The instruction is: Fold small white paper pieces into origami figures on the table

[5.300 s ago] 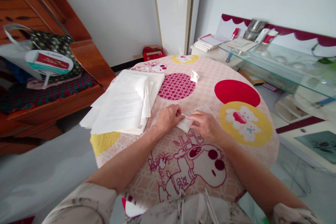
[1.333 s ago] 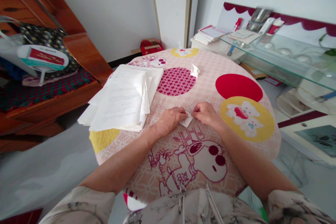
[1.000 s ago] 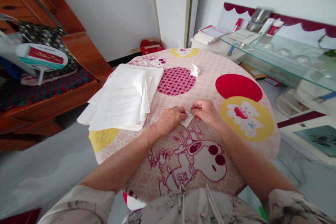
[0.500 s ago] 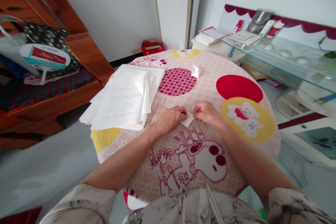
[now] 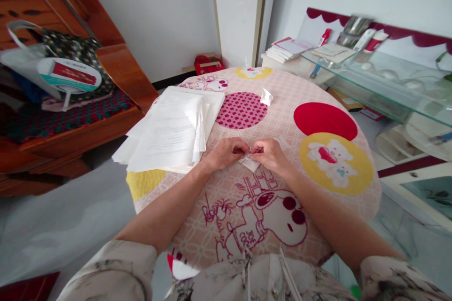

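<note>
Both hands meet over a small folded piece of white paper (image 5: 250,163) near the middle of the round table. My left hand (image 5: 230,151) pinches its left upper edge between thumb and fingertips. From the other side, my right hand (image 5: 267,153) pinches the upper edge too, its fingertips almost against the left ones. The paper's lower corner shows below the fingers, with faint marks on it; its upper part is hidden. A stack of printed white sheets (image 5: 164,136) lies to the left of my left hand. Farther back stands a small folded white paper piece (image 5: 266,97).
A patterned cloth (image 5: 278,84) covers the round table. At the right is a glass shelf (image 5: 381,89) with metal tins and a red-capped bottle; papers (image 5: 287,48) are piled beside it. A wooden chair (image 5: 122,68) at the left holds a bag and a hand fan (image 5: 68,76).
My right hand has moved left, closing the gap to my left hand at the paper's top edge. The view has shifted slightly. The sheets and the farther folded piece stay in place.
</note>
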### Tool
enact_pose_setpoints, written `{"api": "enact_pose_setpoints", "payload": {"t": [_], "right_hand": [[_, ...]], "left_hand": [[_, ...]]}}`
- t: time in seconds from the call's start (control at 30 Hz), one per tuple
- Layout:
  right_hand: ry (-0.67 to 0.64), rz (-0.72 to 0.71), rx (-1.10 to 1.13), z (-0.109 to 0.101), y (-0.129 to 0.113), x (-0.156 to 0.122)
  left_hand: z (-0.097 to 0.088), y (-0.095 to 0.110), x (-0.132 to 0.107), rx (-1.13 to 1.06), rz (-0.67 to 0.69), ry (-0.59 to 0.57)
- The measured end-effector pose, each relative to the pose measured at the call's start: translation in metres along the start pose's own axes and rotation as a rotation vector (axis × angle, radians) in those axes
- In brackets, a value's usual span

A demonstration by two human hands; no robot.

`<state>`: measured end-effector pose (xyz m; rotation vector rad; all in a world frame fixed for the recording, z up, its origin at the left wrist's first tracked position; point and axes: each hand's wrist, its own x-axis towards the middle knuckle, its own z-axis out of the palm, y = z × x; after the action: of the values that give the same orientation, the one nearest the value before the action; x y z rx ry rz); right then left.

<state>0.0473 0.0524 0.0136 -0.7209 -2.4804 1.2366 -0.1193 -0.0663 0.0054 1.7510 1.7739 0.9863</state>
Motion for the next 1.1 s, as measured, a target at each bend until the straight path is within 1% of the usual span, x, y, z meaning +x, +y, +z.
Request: {"api": "enact_pose_setpoints", "payload": {"t": [0.1, 0.2, 0.3, 0.4, 0.47, 0.6, 0.8, 0.9, 0.93, 1.0, 1.1], "right_hand": [[0.005, 0.019, 0.000, 0.001, 0.001, 0.000], [0.009, 0.036, 0.006, 0.002, 0.001, 0.000], [0.013, 0.026, -0.007, 0.002, 0.001, -0.001], [0.007, 0.005, -0.015, 0.002, 0.000, -0.001], [0.004, 0.006, -0.016, 0.001, -0.001, -0.001], [0.002, 0.023, -0.020, 0.001, -0.001, 0.000], [0.006, 0.028, -0.034, 0.001, -0.001, -0.001], [0.003, 0.027, -0.018, 0.002, -0.001, -0.001], [0.002, 0.026, -0.016, 0.002, -0.001, -0.001], [0.007, 0.023, -0.026, 0.003, -0.001, -0.001], [0.024, 0.014, -0.053, 0.003, -0.001, 0.000]], "left_hand": [[-0.008, -0.002, 0.000, -0.142, -0.109, -0.021], [-0.013, 0.000, -0.002, -0.214, -0.211, -0.018], [-0.011, 0.006, -0.003, -0.203, -0.300, -0.041], [-0.007, 0.010, -0.004, -0.157, -0.370, -0.035], [-0.005, 0.011, -0.004, -0.139, -0.405, -0.032], [-0.005, 0.009, -0.005, -0.167, -0.457, -0.066], [-0.016, 0.008, -0.006, -0.093, -0.392, -0.137], [-0.021, 0.008, -0.007, -0.141, -0.370, -0.183], [-0.021, 0.008, -0.006, -0.154, -0.352, -0.181], [-0.019, 0.008, -0.005, -0.127, -0.287, -0.127], [-0.008, 0.011, -0.001, -0.006, -0.179, 0.008]]}}
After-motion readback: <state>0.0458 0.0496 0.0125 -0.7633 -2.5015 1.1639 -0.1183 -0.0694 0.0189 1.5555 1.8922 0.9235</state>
